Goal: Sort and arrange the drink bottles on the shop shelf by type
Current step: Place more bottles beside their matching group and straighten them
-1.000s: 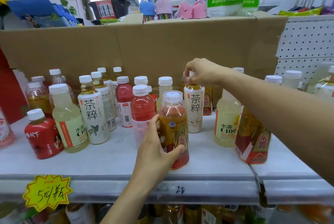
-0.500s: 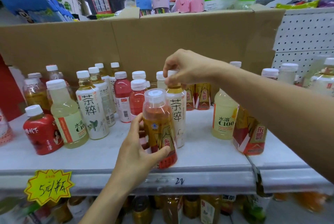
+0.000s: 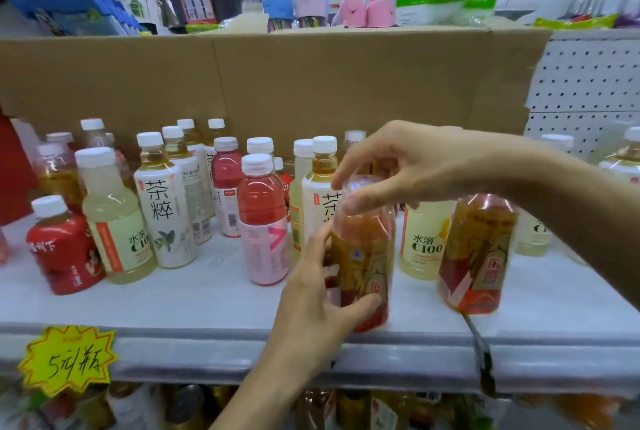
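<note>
With the left hand (image 3: 322, 294) clamped low on the gold-and-red labelled bottle (image 3: 363, 256) at the front edge of the shelf (image 3: 207, 308) and the right hand (image 3: 408, 166) pinching its cap (image 3: 358, 184), it is best carried upright toward three o'clock, beside its twin bottle (image 3: 478, 256).

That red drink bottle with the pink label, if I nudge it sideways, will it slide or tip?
The red drink bottle looks full nearly to its white cap, so probably heavy for its size and firm. Tall on a narrow base, it may tip if pushed near the cap; a low push likely slides it along the smooth white shelf.
</note>
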A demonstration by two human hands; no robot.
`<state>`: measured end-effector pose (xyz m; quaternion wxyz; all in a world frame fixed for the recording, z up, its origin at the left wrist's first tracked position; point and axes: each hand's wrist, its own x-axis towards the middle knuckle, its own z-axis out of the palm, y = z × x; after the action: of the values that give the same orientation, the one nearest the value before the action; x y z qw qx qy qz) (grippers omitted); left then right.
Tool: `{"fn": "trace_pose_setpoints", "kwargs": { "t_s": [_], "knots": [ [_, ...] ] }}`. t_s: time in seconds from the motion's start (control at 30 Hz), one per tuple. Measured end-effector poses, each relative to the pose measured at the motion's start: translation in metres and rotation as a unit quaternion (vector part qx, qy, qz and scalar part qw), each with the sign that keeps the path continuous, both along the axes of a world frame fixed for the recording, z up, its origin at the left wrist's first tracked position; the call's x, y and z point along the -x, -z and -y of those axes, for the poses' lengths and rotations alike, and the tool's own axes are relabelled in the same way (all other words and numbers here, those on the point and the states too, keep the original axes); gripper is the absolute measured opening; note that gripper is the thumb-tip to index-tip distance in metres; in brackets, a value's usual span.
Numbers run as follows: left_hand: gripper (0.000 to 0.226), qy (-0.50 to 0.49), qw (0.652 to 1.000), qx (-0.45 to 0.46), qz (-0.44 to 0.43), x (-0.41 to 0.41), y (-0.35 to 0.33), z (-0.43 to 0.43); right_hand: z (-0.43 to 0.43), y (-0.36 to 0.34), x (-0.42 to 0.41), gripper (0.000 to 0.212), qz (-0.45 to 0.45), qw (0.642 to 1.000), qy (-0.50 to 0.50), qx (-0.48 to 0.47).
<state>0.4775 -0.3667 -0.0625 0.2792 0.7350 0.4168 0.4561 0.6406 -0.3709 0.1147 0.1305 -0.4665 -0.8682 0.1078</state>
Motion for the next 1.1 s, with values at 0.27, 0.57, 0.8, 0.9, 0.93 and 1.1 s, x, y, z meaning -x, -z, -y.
{"fn": "trace_pose_setpoints", "kwargs": {
  "t_s": [0.27,0.57,0.8,0.9,0.93,1.1],
  "knots": [
    [0.091,-0.072,0.996,-0.049,-0.03,-0.04,-0.002,-0.007,-0.049,-0.008,-0.027,0.039,0.143,0.986,0.065,-0.056],
    [0.079,-0.057,0.987,-0.067,-0.132,-0.054,0.005,-0.003,-0.121,0.004,-0.034,0.052,0.193,0.967,0.139,-0.094],
    [0.073,-0.209,0.935,-0.281,-0.057,-0.02,-0.019,-0.023,-0.011,-0.006,-0.086,0.065,0.062,0.965,0.237,-0.097],
    [0.093,-0.215,0.942,-0.251,-0.054,-0.013,-0.032,-0.043,0.029,0.009,-0.096,0.076,0.08,0.955,0.287,-0.007],
    [0.101,-0.206,0.948,-0.237,-0.062,-0.014,-0.034,-0.049,0.032,0.014,-0.096,0.071,0.067,0.953,0.296,-0.004],
    [0.109,-0.179,0.962,-0.192,-0.08,-0.017,-0.035,-0.066,0.021,0.023,-0.091,0.043,0.06,0.945,0.311,-0.085]
  ]
}}
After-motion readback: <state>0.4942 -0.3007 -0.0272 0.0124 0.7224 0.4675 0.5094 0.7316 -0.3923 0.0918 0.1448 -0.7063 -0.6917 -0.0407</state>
